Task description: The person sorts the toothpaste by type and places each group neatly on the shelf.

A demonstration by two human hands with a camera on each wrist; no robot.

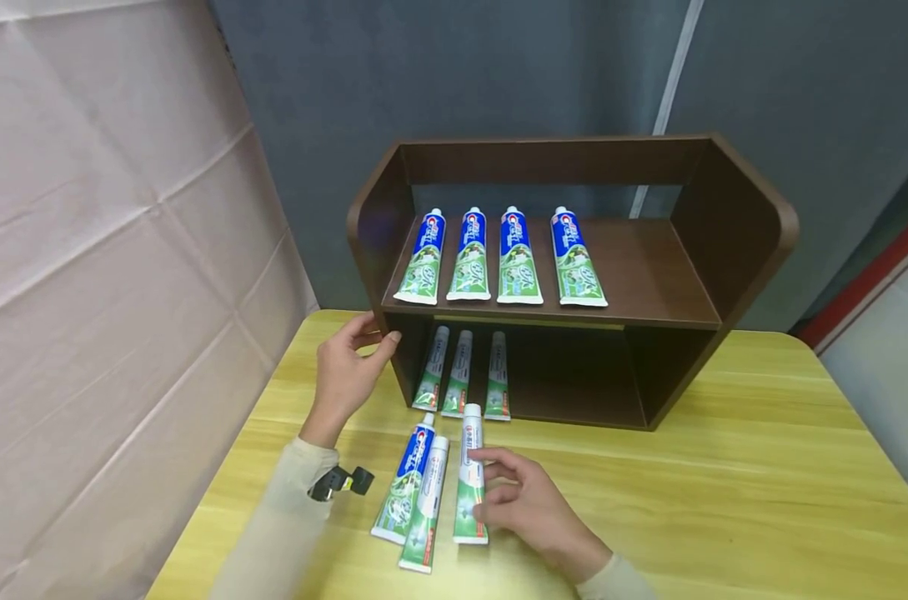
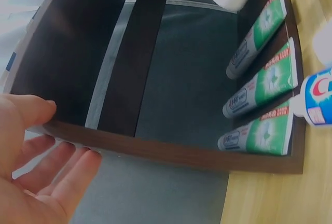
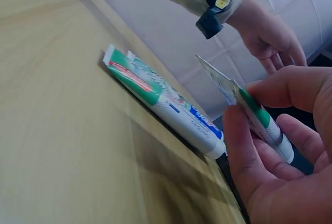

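Note:
My right hand (image 1: pixel 532 508) pinches a white-and-green toothpaste tube (image 1: pixel 469 492), cap toward the shelf; in the right wrist view the tube (image 3: pixel 264 125) is raised off the table between thumb and fingers. With thumb inside and fingers outside, my left hand (image 1: pixel 346 375) holds the left side panel of a dark brown two-tier shelf (image 1: pixel 649 271). Three white-and-green tubes (image 1: pixel 498 379) lie on its lower tier, toward the left. Between my hands, another white-and-green tube (image 1: pixel 427 517) lies against a blue-and-green tube (image 1: pixel 401 492) on the table.
Several blue-and-green toothpaste tubes (image 1: pixel 519 258) lie in a row on the upper tier, caps to the back. The shelf stands on a yellow wood-grain table (image 1: pixel 769 500). A grey curtain (image 1: pixel 499 67) hangs behind; pale cloth (image 1: pixel 123 208) covers the left side.

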